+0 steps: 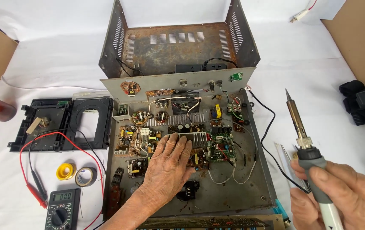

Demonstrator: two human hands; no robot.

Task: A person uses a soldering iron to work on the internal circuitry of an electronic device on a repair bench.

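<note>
My left hand lies flat, fingers spread, on the circuit boards inside an opened grey metal chassis, fingertips at a finned heat sink. My right hand holds a soldering iron by its grey and white handle at the lower right, off the chassis. The iron's tip points up and away from the boards.
The rusty cover stands open behind the chassis. At the left lie a black disc tray mechanism, a multimeter with red and black leads, a yellow tape roll and a grey tape roll. A black object sits at right.
</note>
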